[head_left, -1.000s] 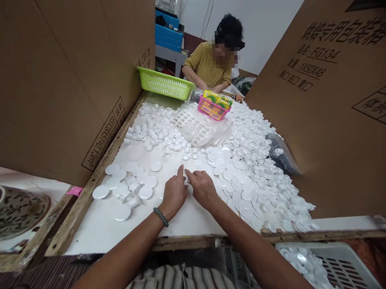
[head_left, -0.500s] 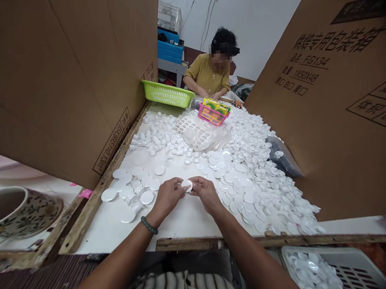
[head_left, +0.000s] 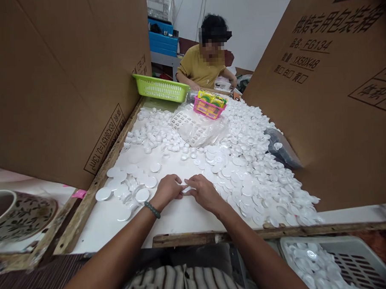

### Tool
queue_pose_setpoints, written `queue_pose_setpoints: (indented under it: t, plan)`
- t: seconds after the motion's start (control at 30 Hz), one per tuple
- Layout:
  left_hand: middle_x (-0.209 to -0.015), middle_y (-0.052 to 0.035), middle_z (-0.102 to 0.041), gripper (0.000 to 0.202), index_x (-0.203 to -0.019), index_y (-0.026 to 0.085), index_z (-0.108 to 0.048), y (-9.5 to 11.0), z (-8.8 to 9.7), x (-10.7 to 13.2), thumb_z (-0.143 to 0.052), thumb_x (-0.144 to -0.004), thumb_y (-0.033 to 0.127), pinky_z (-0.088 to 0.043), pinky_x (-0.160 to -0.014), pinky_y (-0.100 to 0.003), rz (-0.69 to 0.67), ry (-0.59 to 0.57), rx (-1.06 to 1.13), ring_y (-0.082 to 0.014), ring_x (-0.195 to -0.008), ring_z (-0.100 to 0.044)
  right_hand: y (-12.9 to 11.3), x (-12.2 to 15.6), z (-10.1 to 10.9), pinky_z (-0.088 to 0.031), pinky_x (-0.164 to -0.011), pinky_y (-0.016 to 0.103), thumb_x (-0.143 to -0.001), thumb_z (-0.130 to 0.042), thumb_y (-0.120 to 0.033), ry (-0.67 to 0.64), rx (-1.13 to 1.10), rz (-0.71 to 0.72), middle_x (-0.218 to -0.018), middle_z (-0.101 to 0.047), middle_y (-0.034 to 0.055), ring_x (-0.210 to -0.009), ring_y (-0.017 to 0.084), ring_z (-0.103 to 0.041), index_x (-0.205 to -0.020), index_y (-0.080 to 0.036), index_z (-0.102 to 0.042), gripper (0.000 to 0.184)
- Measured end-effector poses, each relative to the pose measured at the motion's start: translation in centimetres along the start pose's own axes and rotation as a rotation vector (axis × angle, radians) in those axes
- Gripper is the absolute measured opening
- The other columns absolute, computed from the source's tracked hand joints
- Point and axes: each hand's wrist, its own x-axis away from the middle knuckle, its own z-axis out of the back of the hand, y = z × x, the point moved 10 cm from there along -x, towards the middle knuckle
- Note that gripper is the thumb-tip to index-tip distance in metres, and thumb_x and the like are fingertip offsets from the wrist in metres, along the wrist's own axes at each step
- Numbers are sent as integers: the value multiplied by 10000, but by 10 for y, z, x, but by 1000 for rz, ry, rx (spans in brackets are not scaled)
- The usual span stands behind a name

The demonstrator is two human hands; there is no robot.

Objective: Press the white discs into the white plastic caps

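Between my two hands, above the white tabletop, is a small white plastic disc (head_left: 186,188), mostly covered by fingers. My left hand (head_left: 170,188), with a green bead bracelet at its wrist, pinches the disc's left side. On the other side my right hand (head_left: 201,189) grips it with thumb and fingertips. Left of my hands lies a loose group of round white discs (head_left: 142,195), some overlapping. To the right spreads a large heap of similar white discs (head_left: 235,189), with smaller white pieces (head_left: 160,133) scattered farther back.
A green basket (head_left: 161,88) and a pink basket of yellow packets (head_left: 209,107) stand at the back, the pink one on a plastic bag (head_left: 195,129). Cardboard walls flank the table. A person (head_left: 205,63) sits opposite. A grey crate (head_left: 361,256) of discs is below right; a mug (head_left: 26,213) left.
The disc has tipped from facing me to nearly flat, and my fingers now cover more of it. Across the table, the person's arm has moved out to the right. The view has shifted slightly.
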Motion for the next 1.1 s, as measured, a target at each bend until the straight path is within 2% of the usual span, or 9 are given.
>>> queue_pose_setpoints:
  t: [0.1, 0.27, 0.43, 0.53, 0.63, 0.73, 0.9, 1.0, 1.1]
  plan:
    - [-638, -39, -685, 302, -836, 148, -537, -1, 3, -6, -684, -646, 332, -469, -532, -215, 6, -35, -42, -160, -561, -652, -4, -9, -3, -380, -637, 251, -817, -597, -239, -63, 92, 30, -785, -563, 34, -794, 160, -486, -843, -188, -623, 63]
    - [-555, -42, -653, 346, -635, 153, -488, 1, 8, -11, -752, -548, 358, -485, -535, -244, 62, -126, -115, -191, -559, -649, -4, -25, -11, -362, -577, 246, -719, -704, -322, -242, 126, 3, -728, -556, 45, -735, 167, -513, -697, -152, -603, 199]
    - [-555, -50, -644, 386, -597, 156, -470, 6, 6, -4, -735, -553, 434, -476, -510, -245, 56, -141, -100, -185, -534, -638, 7, -32, -9, -336, -516, 239, -607, -783, -348, -283, 118, -121, -721, -556, 36, -651, 155, -524, -693, -150, -602, 282]
    - [-565, -41, -649, 337, -646, 160, -495, 11, 9, 3, -687, -615, 435, -447, -489, -224, -34, -19, -131, -164, -511, -625, 3, -26, -10, -349, -559, 244, -712, -702, -358, -231, 127, -73, -715, -562, 38, -733, 170, -538, -641, -173, -611, 218]
    - [-568, -20, -648, 251, -707, 168, -521, 9, 11, 7, -632, -684, 392, -417, -478, -207, -84, 88, -118, -137, -492, -608, 8, -13, -3, -364, -595, 264, -803, -590, -408, -75, 163, -164, -752, -580, 55, -768, 182, -530, -707, -182, -634, 249]
    - [-569, -2, -637, 205, -723, 171, -539, 5, 7, 6, -637, -686, 347, -407, -478, -194, -101, 88, -29, -119, -502, -596, 12, 2, 1, -386, -639, 277, -801, -588, -419, 35, 132, -246, -779, -586, 62, -791, 188, -524, -787, -175, -642, 251]
    - [-482, 29, -566, 216, -698, 162, -565, 3, 6, 7, -695, -634, 323, -413, -480, -198, -147, 89, 118, -105, -462, -554, 5, 7, 0, -401, -679, 249, -769, -655, -269, 35, -139, -118, -903, -595, 31, -834, 154, -537, -1024, -220, -628, 261]
    - [-489, 34, -560, 238, -687, 156, -558, 1, 3, 8, -719, -606, 313, -428, -489, -199, -163, 80, 240, -100, -459, -555, 14, 4, -2, -384, -611, 235, -733, -687, -276, 20, -247, -129, -795, -592, 5, -713, 129, -536, -911, -216, -673, 189]
    - [-522, 30, -580, 268, -693, 159, -540, -6, -2, 7, -734, -589, 312, -447, -496, -200, -125, 60, 318, -103, -476, -575, 30, 3, -8, -370, -554, 225, -633, -756, -317, 32, -388, -232, -718, -580, -8, -652, 123, -532, -843, -185, -681, 259]
